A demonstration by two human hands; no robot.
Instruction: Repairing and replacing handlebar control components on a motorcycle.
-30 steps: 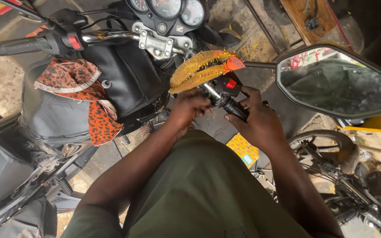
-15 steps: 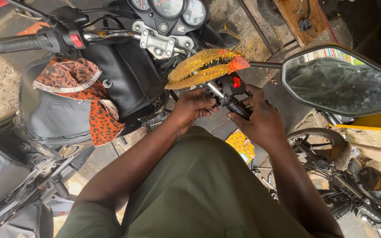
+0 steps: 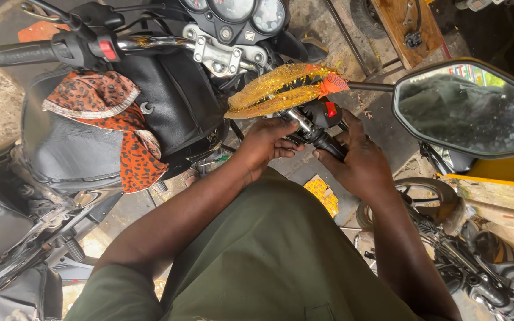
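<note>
Right handlebar grip (image 3: 323, 140) clamped by right hand (image 3: 358, 163); switch housing (image 3: 321, 113) pinched by left hand (image 3: 266, 141), below mirror (image 3: 468, 110). Risk judged: glitter tassel (image 3: 278, 90) snagged, wiring strained if twisted hard.

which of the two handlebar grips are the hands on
The right-side grip, just below the glittery gold tassel and beside the mirror. Both the left hand and right hand touch it; the other grip is untouched.

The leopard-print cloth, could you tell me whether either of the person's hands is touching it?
No: the leopard-print cloth lies on the tank, while the left hand and right hand are at the right handlebar grip.
</note>
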